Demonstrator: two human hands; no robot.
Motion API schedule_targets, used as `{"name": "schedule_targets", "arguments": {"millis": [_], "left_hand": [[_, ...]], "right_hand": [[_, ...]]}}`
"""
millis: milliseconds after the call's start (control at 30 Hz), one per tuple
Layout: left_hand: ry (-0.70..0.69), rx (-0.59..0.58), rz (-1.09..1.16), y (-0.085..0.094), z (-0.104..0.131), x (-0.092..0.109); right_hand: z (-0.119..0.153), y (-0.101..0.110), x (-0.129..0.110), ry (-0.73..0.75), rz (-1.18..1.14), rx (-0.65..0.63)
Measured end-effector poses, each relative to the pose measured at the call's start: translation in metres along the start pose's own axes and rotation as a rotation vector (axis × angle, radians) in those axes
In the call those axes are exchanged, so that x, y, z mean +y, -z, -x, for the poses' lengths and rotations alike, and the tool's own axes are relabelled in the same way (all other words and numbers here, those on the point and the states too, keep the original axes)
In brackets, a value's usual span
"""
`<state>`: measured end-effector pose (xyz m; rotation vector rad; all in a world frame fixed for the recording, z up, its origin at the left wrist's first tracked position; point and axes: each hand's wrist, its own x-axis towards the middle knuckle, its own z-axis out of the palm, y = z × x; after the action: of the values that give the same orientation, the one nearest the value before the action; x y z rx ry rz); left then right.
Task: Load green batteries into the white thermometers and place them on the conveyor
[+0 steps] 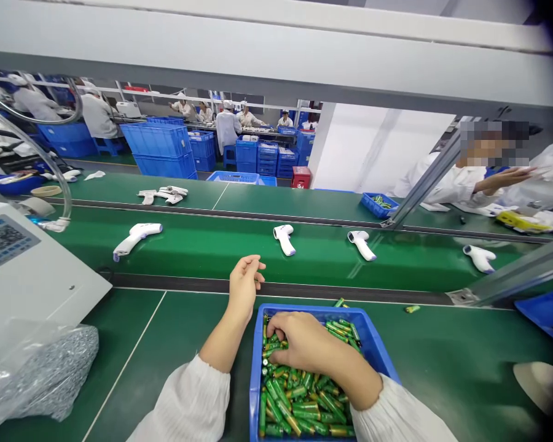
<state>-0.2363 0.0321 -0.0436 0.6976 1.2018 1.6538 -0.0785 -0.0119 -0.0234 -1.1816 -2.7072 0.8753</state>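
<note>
My right hand [299,337] is inside a blue plastic bin [378,344], over a heap of green and gold batteries [299,399]. Its thumb and fingers are bent and apart, the tips touching the batteries, and I see none lifted. Left of the bin, my left hand [245,282] is raised at the near edge of the green conveyor belt, its fingers loosely bent with nothing visible in them. Closest to it on the belt lies a white infrared thermometer [284,239]. More of these lie along the belt: one thermometer [137,239] to the left, another thermometer [361,244] to the right.
A loose battery [412,309] lies right of the bin. At left stand a white machine [23,264] and a plastic bag of small metal parts [50,374]. A metal post [502,276] rises at right; a low beam [258,49] crosses overhead. A co-worker [479,166] sits across the belt.
</note>
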Motion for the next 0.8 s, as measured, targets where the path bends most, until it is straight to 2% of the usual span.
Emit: {"name": "schedule_targets", "arguments": {"millis": [200,367,567,700,800], "left_hand": [[-0.012,-0.008,0.003,0.0,0.003,0.006],[-0.009,-0.017,0.016,0.002,0.002,0.006],[-0.041,0.008,-0.113,0.01,-0.003,-0.005],[-0.088,0.085,-0.312,0.034,-0.036,-0.006],[-0.158,0.298,-0.493,0.074,-0.075,0.022]], "right_hand": [[0.0,-0.006,0.002,0.049,0.066,-0.021],[0.001,-0.003,0.0,0.059,0.106,-0.041],[0.002,-0.003,-0.002,0.054,0.067,-0.055],[0.001,-0.006,-0.002,0.035,0.061,-0.031],[0.0,-0.007,-0.001,0.046,0.038,0.025]]}}
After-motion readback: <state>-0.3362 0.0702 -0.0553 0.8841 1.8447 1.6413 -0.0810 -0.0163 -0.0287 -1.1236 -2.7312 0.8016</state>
